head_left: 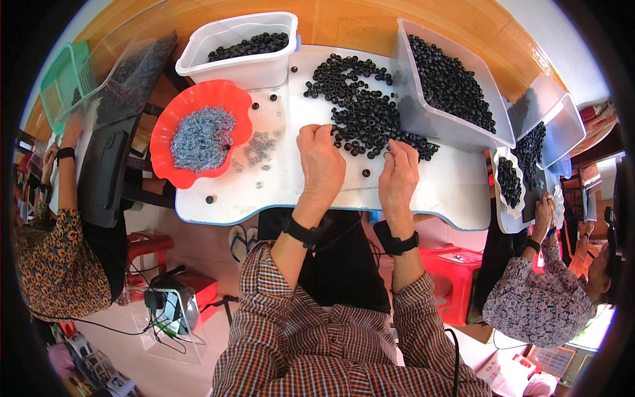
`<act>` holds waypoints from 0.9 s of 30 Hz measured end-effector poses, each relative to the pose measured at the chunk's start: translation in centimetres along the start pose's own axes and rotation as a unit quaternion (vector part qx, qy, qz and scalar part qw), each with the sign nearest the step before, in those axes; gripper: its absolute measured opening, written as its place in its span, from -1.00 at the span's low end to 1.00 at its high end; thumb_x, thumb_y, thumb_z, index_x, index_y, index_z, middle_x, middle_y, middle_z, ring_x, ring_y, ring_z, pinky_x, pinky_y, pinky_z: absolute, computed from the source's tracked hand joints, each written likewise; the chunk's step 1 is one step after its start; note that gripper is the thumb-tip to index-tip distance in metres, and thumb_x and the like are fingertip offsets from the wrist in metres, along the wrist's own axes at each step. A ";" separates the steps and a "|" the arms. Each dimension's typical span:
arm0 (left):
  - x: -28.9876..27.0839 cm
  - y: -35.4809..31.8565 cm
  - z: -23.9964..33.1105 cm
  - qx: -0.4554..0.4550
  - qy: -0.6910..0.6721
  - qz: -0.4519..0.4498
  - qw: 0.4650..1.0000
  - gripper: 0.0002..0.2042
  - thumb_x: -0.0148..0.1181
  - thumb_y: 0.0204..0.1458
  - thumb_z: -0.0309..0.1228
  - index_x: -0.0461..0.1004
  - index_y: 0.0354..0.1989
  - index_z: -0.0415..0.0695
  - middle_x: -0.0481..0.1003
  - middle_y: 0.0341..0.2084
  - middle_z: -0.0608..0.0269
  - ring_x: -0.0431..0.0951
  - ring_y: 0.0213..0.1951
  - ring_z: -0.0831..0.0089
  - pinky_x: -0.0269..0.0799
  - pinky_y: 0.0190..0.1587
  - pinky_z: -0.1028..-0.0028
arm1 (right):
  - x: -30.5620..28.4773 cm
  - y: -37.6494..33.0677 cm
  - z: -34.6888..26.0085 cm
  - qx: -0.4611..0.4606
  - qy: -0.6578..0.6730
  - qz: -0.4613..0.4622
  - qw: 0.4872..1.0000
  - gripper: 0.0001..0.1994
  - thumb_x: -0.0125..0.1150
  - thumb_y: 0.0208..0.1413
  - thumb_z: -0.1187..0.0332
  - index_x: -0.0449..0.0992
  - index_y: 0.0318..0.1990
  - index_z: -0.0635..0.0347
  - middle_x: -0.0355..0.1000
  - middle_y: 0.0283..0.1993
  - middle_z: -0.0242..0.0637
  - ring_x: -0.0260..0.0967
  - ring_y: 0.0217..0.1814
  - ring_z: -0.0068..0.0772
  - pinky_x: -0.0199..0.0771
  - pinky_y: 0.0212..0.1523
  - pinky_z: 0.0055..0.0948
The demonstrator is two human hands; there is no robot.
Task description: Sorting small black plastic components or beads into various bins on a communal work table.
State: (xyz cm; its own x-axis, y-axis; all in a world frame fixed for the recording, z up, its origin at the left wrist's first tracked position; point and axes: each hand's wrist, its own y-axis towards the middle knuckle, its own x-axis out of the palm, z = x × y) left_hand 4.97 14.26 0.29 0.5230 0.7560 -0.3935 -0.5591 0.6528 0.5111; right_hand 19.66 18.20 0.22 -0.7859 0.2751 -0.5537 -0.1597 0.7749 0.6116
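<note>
A loose pile of small black round pieces (pixel 367 118), some with a hole in the middle, lies on the white table (pixel 264 192). At the pile's left near edge is my left hand (pixel 321 162), its thumb and fingers pinched together. My right hand (pixel 399 173) is closed in a similar pinch at the near right edge, its fingertips beside the black pieces. Whatever either pinch holds is too small or too hidden to name. One single black piece (pixel 366 173) sits between my hands. To the left, a red wavy-rimmed bowl (pixel 245 119) holds many small clear bluish pieces (pixel 202 139).
A white tub (pixel 192 64) and a large translucent bin (pixel 450 129), both with black pieces, stand at the back. Small clear bits (pixel 260 147) are scattered beside the bowl. Co-workers sit left (pixel 66 264) and right (pixel 539 298). A red stool (pixel 450 278) stands below the table's right side.
</note>
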 end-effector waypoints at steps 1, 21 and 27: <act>-0.1 0.4 -0.4 0.013 0.030 -0.025 0.999 -0.59 0.05 -0.17 -0.77 0.44 -0.05 -0.33 0.36 -0.13 -0.09 0.38 -0.09 -0.01 0.37 -0.04 0.22 | -0.1 -0.2 -0.1 0.000 0.003 0.000 1.000 -0.73 0.07 0.06 0.66 0.49 -0.06 0.34 0.39 -0.06 -0.07 0.38 -0.01 -0.04 0.43 0.00 -0.25; 0.1 0.6 0.0 0.063 0.045 -0.176 0.981 -0.55 0.05 -0.20 -0.73 0.54 -0.07 -0.14 0.36 -0.07 0.07 0.31 -0.06 0.06 0.23 0.00 0.16 | -1.4 -3.9 -3.4 -0.040 0.015 -0.036 0.998 -0.72 0.36 -0.14 0.58 0.53 -0.19 0.27 0.39 -0.18 -0.16 0.39 -0.16 -0.15 0.47 -0.28 -0.31; -1.1 -1.0 1.4 0.039 -0.010 -0.194 0.980 -0.49 -0.10 -0.19 -0.81 0.47 0.00 -0.22 0.36 -0.01 0.00 0.35 0.01 -0.02 0.33 0.06 0.20 | -1.1 -3.7 -3.5 0.008 0.020 -0.042 0.999 -0.75 0.34 -0.10 0.58 0.53 -0.19 0.27 0.40 -0.19 -0.18 0.38 -0.19 -0.18 0.46 -0.28 -0.33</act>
State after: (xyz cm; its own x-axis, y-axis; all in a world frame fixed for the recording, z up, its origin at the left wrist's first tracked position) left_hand 5.80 12.69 1.29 0.6999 0.4496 -0.5549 -0.2644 0.8849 0.3834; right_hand 19.04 13.05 0.54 -0.7933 0.1872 -0.5794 -0.2164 0.8027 0.5557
